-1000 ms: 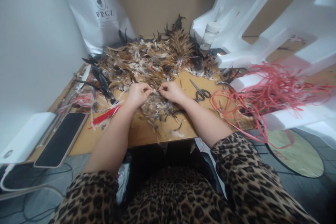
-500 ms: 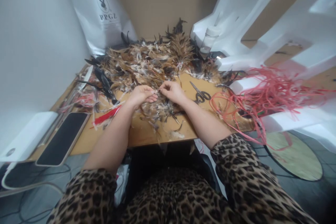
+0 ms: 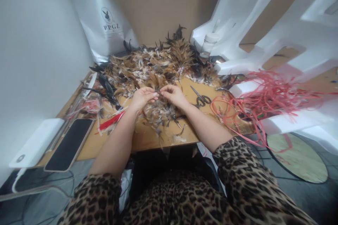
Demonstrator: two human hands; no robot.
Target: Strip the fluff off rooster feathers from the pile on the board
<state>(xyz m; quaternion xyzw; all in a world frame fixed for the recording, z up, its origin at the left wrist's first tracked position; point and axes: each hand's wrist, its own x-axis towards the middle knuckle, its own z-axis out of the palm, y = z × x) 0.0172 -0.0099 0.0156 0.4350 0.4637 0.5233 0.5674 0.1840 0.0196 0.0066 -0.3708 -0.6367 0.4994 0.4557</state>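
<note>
A big heap of brown, white and black feathers (image 3: 150, 65) covers the back of a wooden table (image 3: 148, 137). My left hand (image 3: 142, 98) and my right hand (image 3: 173, 95) meet fingertip to fingertip above a smaller clump of feathers (image 3: 161, 110) near the table's front. Both hands are closed in a pinch on a small bunch of feathers held between them. Black scissors (image 3: 200, 97) lie on the table just right of my right hand.
Tangled red cords (image 3: 264, 96) spill over white foam pieces (image 3: 277, 42) at the right. A phone (image 3: 70, 144) and a white power bank (image 3: 37, 142) lie at the front left. A white bag (image 3: 105, 24) and a small bottle (image 3: 207, 45) stand at the back.
My hands have drawn closer together and slightly away from me, still pinching feathers. The view has tilted down a little.
</note>
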